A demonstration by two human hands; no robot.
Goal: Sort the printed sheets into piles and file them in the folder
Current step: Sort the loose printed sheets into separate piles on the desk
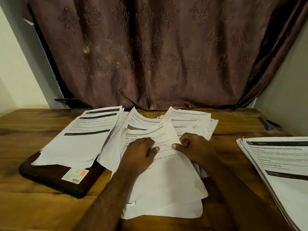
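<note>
On the table (33, 205), the middle pile (166, 189) is pressed flat by the left hand (140, 154) with released grip, its top sheet (165, 139) is pinched by the right hand (195, 147), another pile (283, 164) is laid rightward, and a third pile (86, 135) is rested on the folder (55, 177) farther left.

A brown patterned curtain (158, 52) hangs behind the wooden tabletop (33, 205), its hem touching the far edge. Pale walls (15, 67) flank it on both sides. Blue pens (270, 125) lie near the far right corner of the tabletop.
</note>
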